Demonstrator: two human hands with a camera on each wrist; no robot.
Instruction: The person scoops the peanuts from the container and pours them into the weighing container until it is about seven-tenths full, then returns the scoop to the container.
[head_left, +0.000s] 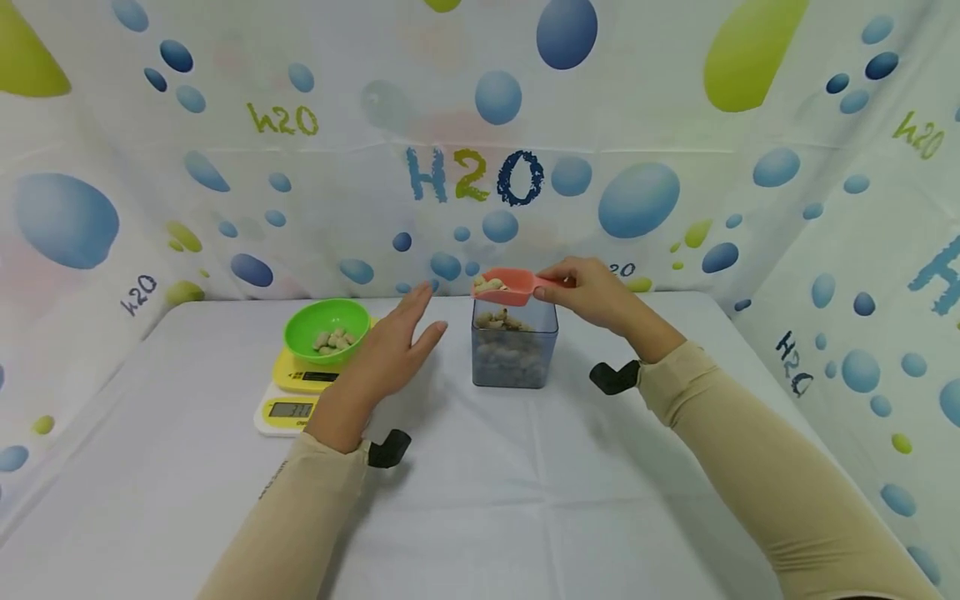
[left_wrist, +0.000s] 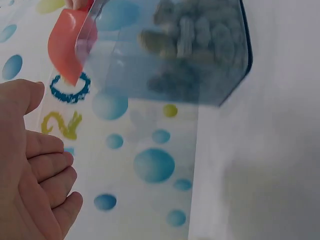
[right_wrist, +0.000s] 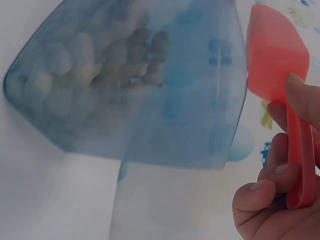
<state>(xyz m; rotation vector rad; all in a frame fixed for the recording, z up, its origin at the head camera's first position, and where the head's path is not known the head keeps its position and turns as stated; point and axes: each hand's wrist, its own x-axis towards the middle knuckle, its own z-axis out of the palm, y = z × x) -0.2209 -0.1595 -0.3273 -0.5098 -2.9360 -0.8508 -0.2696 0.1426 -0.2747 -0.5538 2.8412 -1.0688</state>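
Observation:
My right hand (head_left: pixel 588 292) grips the handle of a coral-pink scoop (head_left: pixel 517 286), seen also in the right wrist view, with the thumb along its top. Several pale beige, peanut-like pieces (head_left: pixel 491 285) lie in the scoop, which is over the rim of a clear bluish square container (head_left: pixel 512 358). More such pieces (right_wrist: pixel 75 65) fill the container's lower part. To the left, my left hand (head_left: pixel 386 354) is held up with fingers extended and nothing in it. Beside it, a green bowl (head_left: pixel 300 321) holding several beige pieces (head_left: pixel 333 340) sits on a yellow-and-white kitchen scale (head_left: pixel 273 412).
A white cloth (head_left: pixel 480 508) covers the table. Behind it hangs a white curtain (head_left: pixel 337 217) printed with blue and green drops and H2O lettering. My left forearm overlaps the right side of the scale, hiding part of its display (head_left: pixel 288 409).

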